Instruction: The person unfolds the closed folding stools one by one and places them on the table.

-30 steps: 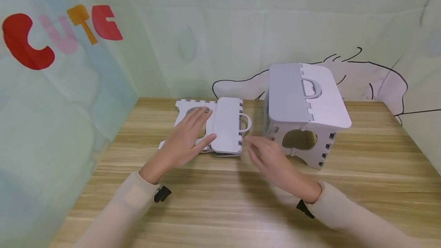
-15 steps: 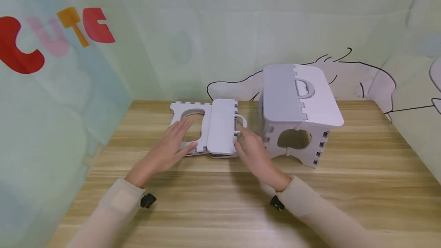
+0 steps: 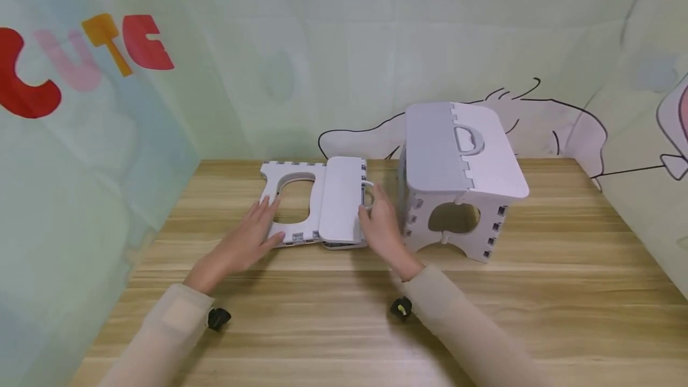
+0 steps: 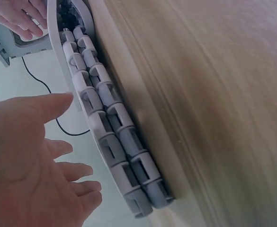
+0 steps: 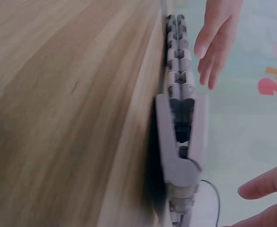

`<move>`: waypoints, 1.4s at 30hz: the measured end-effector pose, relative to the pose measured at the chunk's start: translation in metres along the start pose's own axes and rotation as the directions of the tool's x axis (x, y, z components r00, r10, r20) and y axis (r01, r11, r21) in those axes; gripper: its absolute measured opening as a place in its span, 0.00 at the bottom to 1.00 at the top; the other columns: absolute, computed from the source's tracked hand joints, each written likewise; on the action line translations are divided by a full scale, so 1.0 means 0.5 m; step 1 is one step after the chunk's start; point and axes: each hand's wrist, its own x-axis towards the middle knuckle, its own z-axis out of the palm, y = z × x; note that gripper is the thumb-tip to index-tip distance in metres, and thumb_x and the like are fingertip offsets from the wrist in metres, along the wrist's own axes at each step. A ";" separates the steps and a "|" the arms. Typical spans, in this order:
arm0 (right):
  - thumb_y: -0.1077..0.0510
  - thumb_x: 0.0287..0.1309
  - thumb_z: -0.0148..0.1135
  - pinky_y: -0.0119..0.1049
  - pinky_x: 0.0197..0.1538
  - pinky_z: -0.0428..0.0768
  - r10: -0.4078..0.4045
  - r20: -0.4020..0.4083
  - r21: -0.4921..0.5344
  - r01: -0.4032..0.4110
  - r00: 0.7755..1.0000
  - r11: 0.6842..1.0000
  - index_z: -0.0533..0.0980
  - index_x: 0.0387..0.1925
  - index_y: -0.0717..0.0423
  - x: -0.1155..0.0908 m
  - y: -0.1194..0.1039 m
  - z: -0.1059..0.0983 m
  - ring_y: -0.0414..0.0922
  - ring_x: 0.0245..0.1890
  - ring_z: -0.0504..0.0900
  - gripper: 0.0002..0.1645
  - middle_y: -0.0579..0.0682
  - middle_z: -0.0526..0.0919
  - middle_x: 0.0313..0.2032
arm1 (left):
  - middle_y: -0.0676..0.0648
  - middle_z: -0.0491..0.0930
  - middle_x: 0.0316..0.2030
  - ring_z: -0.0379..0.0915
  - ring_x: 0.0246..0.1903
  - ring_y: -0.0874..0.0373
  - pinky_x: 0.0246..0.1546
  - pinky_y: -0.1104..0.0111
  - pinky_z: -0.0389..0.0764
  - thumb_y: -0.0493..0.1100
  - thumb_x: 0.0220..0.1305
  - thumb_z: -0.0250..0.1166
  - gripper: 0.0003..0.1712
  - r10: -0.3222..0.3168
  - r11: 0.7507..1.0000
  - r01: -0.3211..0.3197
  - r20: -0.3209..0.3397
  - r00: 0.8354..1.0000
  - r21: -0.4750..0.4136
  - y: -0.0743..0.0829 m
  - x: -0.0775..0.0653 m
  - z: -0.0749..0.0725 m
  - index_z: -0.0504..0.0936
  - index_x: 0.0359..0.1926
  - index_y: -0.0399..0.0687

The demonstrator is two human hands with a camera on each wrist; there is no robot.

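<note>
Folded stool (image 3: 341, 199) lies on the table (image 3: 301, 321), left of the standing stool (image 3: 434, 151); probably light, stiff plastic, best lifted by its right-side handle (image 3: 368, 183). Left grip (image 3: 243, 245) and right grip (image 3: 384, 229) hover empty, fingers loose.

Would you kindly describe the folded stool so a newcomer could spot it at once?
On the wood-grain table, find the unfolded step stool standing upright. Left of it in the head view lies the folded stool, its handle toward the upright one. Unlike that neighbour, it is collapsed flat.
</note>
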 end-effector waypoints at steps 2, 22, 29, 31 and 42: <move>0.67 0.68 0.54 0.49 0.74 0.57 0.024 -0.015 0.000 -0.024 1.000 1.000 0.52 0.72 0.76 0.006 0.003 0.007 0.62 0.72 0.57 0.37 0.69 0.51 0.73 | 0.22 0.46 0.72 0.41 0.71 0.26 0.70 0.39 0.50 0.47 0.76 0.55 0.40 0.008 1.000 -0.008 0.003 1.000 -0.002 -0.004 0.000 0.003 0.49 0.74 0.26; 0.67 0.67 0.53 0.45 0.76 0.44 0.210 -0.048 0.106 -0.204 0.977 0.973 0.44 0.75 0.73 0.035 0.029 0.047 0.58 0.76 0.43 0.43 0.68 0.42 0.76 | 0.23 0.45 0.73 0.40 0.72 0.29 0.70 0.40 0.52 0.49 0.79 0.51 0.39 -0.010 1.000 0.010 0.046 0.999 -0.011 -0.020 -0.031 0.010 0.50 0.72 0.20; 0.70 0.58 0.57 0.49 0.71 0.63 0.254 -0.070 0.232 -0.232 0.965 0.945 0.48 0.75 0.72 0.046 0.043 0.053 0.60 0.70 0.61 0.47 0.71 0.56 0.71 | 0.21 0.44 0.72 0.41 0.71 0.27 0.69 0.39 0.52 0.46 0.80 0.48 0.38 0.007 1.000 -0.008 0.050 0.999 0.015 -0.015 -0.035 0.015 0.49 0.71 0.17; 0.71 0.58 0.57 0.49 0.67 0.71 0.260 -0.073 0.259 -0.233 0.963 0.937 0.52 0.74 0.71 0.048 0.046 0.054 0.60 0.64 0.68 0.45 0.71 0.64 0.68 | 0.21 0.43 0.72 0.41 0.71 0.27 0.69 0.38 0.51 0.45 0.80 0.48 0.37 0.008 1.000 -0.009 0.051 0.999 0.013 -0.014 -0.037 0.016 0.49 0.71 0.17; 0.76 0.53 0.58 0.46 0.64 0.75 0.314 -0.092 0.453 -0.241 0.945 0.858 0.58 0.73 0.68 0.048 0.045 0.061 0.58 0.66 0.67 0.44 0.66 0.63 0.70 | 0.26 0.47 0.73 0.44 0.72 0.31 0.69 0.40 0.53 0.50 0.79 0.50 0.38 -0.019 1.000 0.018 0.040 0.999 0.021 -0.023 -0.037 0.017 0.52 0.73 0.24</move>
